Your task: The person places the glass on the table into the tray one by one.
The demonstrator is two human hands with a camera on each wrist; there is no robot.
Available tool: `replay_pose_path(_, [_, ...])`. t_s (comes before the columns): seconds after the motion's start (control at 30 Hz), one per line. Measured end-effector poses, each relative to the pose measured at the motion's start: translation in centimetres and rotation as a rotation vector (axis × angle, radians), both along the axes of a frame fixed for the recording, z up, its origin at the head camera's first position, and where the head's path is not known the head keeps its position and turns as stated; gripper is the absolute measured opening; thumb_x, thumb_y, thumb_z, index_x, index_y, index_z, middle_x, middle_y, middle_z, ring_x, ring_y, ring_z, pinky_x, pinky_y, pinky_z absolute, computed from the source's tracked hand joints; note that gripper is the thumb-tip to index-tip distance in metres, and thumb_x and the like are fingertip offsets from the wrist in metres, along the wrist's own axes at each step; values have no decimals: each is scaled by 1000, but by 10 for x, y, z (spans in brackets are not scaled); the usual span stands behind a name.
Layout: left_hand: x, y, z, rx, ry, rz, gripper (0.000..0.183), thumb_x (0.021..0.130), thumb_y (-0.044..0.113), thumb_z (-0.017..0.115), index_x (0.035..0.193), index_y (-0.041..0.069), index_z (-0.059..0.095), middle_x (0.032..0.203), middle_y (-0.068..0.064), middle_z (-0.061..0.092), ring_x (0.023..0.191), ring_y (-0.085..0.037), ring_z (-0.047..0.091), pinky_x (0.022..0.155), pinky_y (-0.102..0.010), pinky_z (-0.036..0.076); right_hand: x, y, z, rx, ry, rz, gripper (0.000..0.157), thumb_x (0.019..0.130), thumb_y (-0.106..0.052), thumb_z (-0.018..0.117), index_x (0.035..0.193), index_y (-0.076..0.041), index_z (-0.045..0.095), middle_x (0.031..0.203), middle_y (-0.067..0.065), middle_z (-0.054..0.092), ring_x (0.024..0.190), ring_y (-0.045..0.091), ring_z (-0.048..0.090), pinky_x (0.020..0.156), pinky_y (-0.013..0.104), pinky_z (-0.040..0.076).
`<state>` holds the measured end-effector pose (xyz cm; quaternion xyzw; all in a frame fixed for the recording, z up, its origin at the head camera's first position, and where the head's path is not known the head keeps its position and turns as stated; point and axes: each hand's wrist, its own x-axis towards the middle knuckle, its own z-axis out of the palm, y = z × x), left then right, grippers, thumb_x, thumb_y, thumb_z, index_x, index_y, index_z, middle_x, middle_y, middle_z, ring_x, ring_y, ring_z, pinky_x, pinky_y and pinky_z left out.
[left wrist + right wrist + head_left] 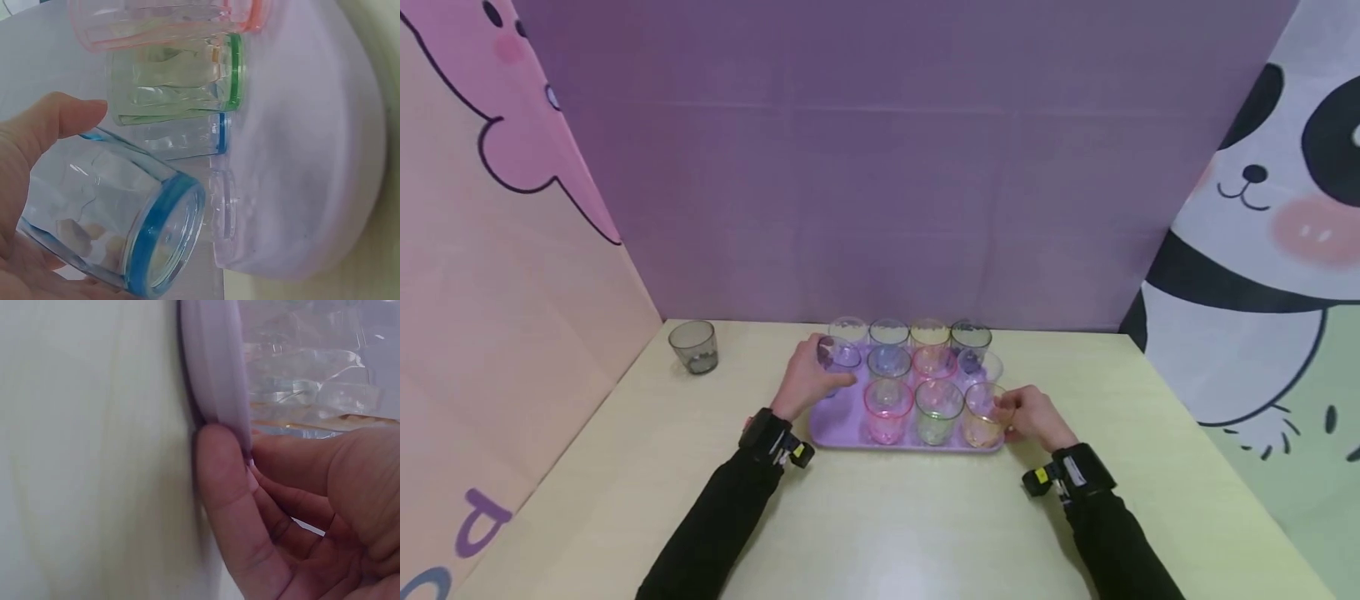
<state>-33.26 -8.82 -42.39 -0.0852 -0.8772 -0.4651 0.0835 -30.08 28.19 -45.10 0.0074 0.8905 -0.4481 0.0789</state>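
My left hand (pixel 808 379) holds a clear drinking glass (pixel 94 194) with a blue ring at its base, thumb on one side and fingers on the other. That glass is tilted and apart from the tray surface at the tray's left end. My right hand (pixel 1037 418) pinches the right edge of the purple tray (pixel 215 362), one finger low against its rim and the thumb on the inner side. Closest to the right hand on the tray stands a yellow-tinted glass (pixel 983 421). Beside it are a green-tinted glass (pixel 937 421) and a pink-tinted glass (pixel 887 421).
Several more tinted glasses stand in rows further back on the tray, including a dark grey one (pixel 972 337) at the back right. Another grey glass (pixel 694 348) sits alone on the pale table (pixel 895 525) at the far left. A purple backdrop (pixel 887 183) rises behind.
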Motion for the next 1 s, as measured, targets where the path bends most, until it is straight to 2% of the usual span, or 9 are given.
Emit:
replay_pose_path(0.4, [0,4,-9,-29,-78,26,84,59,43,82,125,6,45,118,-13,53,107,-27,51,87,-43,45,1,1,-2,1,24,2,14,84,-10,63,91,1,66,94,15,59,69,18,60,58,32,55])
replay_pose_path(0.63, [-2,4,-13,-51,-63,61,89,60,40,82,130,3,40,122,-16,47,110,-29,47,92,-46,42,0,1,-1,15,25,3,12,84,-12,64,87,-1,67,93,15,59,69,20,61,57,32,55])
replay_pose_path(1.0, [-7,6,-18,-54,-72,23,89,59,36,84,129,3,41,124,-16,50,112,-29,49,95,-45,40,-1,1,-1,25,23,-3,11,84,-12,63,86,-2,67,95,14,60,70,19,60,58,32,55])
